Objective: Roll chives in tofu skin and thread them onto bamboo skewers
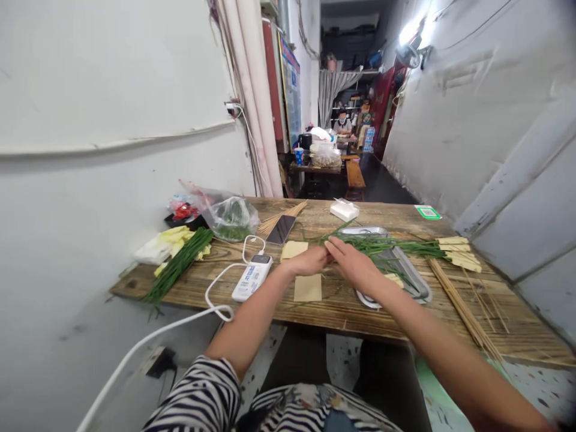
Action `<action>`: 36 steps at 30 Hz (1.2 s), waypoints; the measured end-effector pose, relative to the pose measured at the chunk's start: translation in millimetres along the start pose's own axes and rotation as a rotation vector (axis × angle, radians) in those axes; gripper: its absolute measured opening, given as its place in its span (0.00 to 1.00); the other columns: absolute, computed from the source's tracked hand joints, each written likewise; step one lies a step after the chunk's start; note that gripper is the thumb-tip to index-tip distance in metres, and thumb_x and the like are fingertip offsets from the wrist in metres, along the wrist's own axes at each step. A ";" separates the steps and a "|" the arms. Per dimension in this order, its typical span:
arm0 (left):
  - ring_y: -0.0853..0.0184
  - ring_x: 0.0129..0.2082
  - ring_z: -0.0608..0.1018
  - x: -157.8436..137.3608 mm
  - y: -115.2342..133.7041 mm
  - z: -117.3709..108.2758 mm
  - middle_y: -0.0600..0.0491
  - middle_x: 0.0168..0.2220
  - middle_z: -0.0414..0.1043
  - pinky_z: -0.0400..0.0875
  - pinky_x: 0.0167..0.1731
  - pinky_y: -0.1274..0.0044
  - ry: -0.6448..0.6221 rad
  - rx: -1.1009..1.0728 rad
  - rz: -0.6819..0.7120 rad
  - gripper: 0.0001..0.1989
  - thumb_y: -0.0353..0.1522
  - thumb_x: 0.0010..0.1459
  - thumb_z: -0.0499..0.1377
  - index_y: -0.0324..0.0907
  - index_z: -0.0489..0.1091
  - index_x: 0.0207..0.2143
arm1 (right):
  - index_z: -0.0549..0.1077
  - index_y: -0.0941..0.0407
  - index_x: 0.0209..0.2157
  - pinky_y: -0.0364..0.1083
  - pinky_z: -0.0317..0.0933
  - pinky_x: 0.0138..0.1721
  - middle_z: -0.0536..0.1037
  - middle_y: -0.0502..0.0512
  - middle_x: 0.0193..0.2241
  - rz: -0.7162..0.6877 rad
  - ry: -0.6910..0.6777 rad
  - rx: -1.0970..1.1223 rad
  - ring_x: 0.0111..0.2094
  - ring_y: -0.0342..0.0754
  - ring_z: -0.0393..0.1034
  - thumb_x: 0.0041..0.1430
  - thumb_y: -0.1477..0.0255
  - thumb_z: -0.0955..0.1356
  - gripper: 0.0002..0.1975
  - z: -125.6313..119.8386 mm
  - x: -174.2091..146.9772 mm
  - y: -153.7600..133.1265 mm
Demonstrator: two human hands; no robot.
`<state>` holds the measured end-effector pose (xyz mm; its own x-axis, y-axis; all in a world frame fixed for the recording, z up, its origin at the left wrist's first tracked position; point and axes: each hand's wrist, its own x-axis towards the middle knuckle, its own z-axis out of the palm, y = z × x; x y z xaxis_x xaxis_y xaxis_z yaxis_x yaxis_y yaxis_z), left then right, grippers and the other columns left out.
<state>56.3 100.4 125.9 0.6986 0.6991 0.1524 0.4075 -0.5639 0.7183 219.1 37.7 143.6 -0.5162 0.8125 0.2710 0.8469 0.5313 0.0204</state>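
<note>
Above the middle of the wooden table, my left hand (311, 260) and my right hand (351, 262) meet at the fingertips. Fingers of both are drawn together, the right ones lapping over the left; whatever they pinch is hidden. Below them lies a square tofu-skin sheet (308, 288), and another pale yellow sheet (294, 249) sits just behind my left wrist. Long green chives (375, 243) stretch rightward from beside my right hand across a metal tray (416, 282). Rolled tofu-skin pieces with chives (459, 252) lie at the right, with one more roll (395, 279) in the tray.
Bamboo skewers (463, 306) lie at the right, others (292, 211) behind a phone (281, 230). A white power bank (252, 279) trails a cable off the front edge. Chives (182, 264), a plastic bag (231, 217) and a white box (344, 209) are also there. A person (342, 124) sits far back.
</note>
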 end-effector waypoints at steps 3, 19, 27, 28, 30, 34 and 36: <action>0.73 0.22 0.64 -28.7 -14.5 0.7 0.56 0.22 0.62 0.63 0.24 0.81 -0.248 -0.151 -0.042 0.18 0.43 0.61 0.50 0.39 0.64 0.27 | 0.62 0.66 0.57 0.49 0.66 0.43 0.74 0.70 0.46 -0.088 -0.139 -0.011 0.46 0.54 0.69 0.60 0.82 0.59 0.23 25.2 -5.6 -14.6; 0.72 0.20 0.63 -85.4 -46.7 11.1 0.57 0.22 0.59 0.61 0.22 0.80 -0.357 -0.348 -0.208 0.23 0.50 0.60 0.46 0.40 0.64 0.31 | 0.73 0.59 0.42 0.44 0.62 0.37 0.77 0.60 0.34 -0.058 -0.108 0.502 0.35 0.47 0.71 0.65 0.71 0.60 0.12 74.5 -15.4 -47.9; 0.64 0.32 0.73 -79.0 -33.5 4.1 0.49 0.30 0.72 0.65 0.36 0.77 -0.176 -0.010 -0.028 0.15 0.38 0.62 0.48 0.41 0.70 0.30 | 0.75 0.57 0.46 0.43 0.65 0.30 0.79 0.53 0.26 0.275 -0.265 1.104 0.25 0.46 0.72 0.60 0.68 0.63 0.16 66.8 -10.6 -39.4; 0.63 0.32 0.73 -79.0 -31.7 5.0 0.48 0.30 0.73 0.65 0.36 0.76 -0.156 0.004 -0.044 0.15 0.38 0.62 0.49 0.41 0.70 0.30 | 0.76 0.58 0.45 0.43 0.65 0.28 0.79 0.53 0.25 0.316 -0.310 1.164 0.24 0.46 0.71 0.59 0.68 0.64 0.16 65.3 -9.0 -37.2; 0.62 0.33 0.74 -79.3 -29.9 7.4 0.48 0.31 0.74 0.66 0.37 0.76 -0.127 0.000 -0.044 0.13 0.37 0.62 0.50 0.41 0.72 0.31 | 0.78 0.59 0.41 0.42 0.64 0.27 0.78 0.52 0.22 0.361 -0.316 1.179 0.22 0.45 0.71 0.57 0.68 0.64 0.15 63.7 -5.8 -33.6; 0.63 0.41 0.75 -83.1 -36.9 16.3 0.48 0.41 0.76 0.66 0.45 0.74 -0.075 -0.061 0.048 0.14 0.35 0.64 0.48 0.42 0.73 0.40 | 0.80 0.57 0.35 0.42 0.62 0.27 0.76 0.51 0.19 0.312 -0.137 0.971 0.22 0.45 0.69 0.56 0.70 0.65 0.12 68.9 -2.4 -29.4; 0.63 0.45 0.74 -89.0 -44.8 24.0 0.48 0.46 0.75 0.65 0.48 0.72 0.033 -0.082 0.032 0.15 0.35 0.64 0.48 0.42 0.72 0.45 | 0.80 0.56 0.34 0.42 0.62 0.28 0.77 0.51 0.21 0.279 -0.069 0.919 0.23 0.45 0.70 0.55 0.70 0.65 0.11 74.7 -3.1 -29.4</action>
<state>-10.0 52.9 63.9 0.6899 0.6963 0.1978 0.3349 -0.5493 0.7656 186.3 37.5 70.3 -0.3424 0.9349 0.0938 0.5249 0.2731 -0.8062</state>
